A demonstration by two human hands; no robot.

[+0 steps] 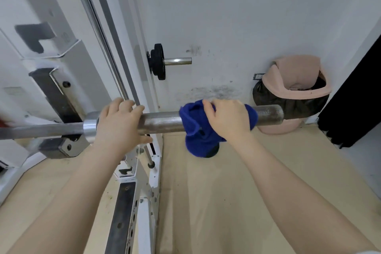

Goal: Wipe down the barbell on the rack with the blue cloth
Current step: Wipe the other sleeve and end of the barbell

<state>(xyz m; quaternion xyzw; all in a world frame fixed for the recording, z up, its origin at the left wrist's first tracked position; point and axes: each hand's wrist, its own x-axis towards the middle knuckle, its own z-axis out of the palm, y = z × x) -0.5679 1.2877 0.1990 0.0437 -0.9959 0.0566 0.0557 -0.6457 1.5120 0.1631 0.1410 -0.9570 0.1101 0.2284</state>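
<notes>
Two bare forearms in near field, reaching forward from bottom edge. One left hand (pixel 119 122) draped over the barbell (pixel 160 122) sleeve, fingers curled over the top, thumb underneath: grasping the sleeve just outboard of the bright collar. One right hand (pixel 228 118) further out along the same sleeve, clenched round one blue cloth (pixel 195 128), which wraps the sleeve; fingers over the top, loose cloth hanging in a bunch below the grip. Short bare stretch of dull grey sleeve between the two grips. Bare sleeve end protruding just beyond the right grip. Thin shaft running off to the frame's left edge, inboard of the left grip. Barbell count: one, lying level on the rack (pixel 61 97).

Directly below both grips: pale wooden floor (pixel 237 202). Below the left grip: white rack foot with one dark strip and a row of holes. Inboard of the left grip: one dark bar hook with steel plates. Behind the left grip: white uprights and one chrome guide rod, tilted.

Beyond the grips, on a rack upright: one storage peg (pixel 177 61), bearing small black plates (pixel 157 61); exact plate count unclear, at least two. Beyond the right grip, against the white wall (pixel 226 16): one pink bin (pixel 296 80) with dark liner, partly hidden by the sleeve end. Far right: one black curtain (pixel 354 99).
</notes>
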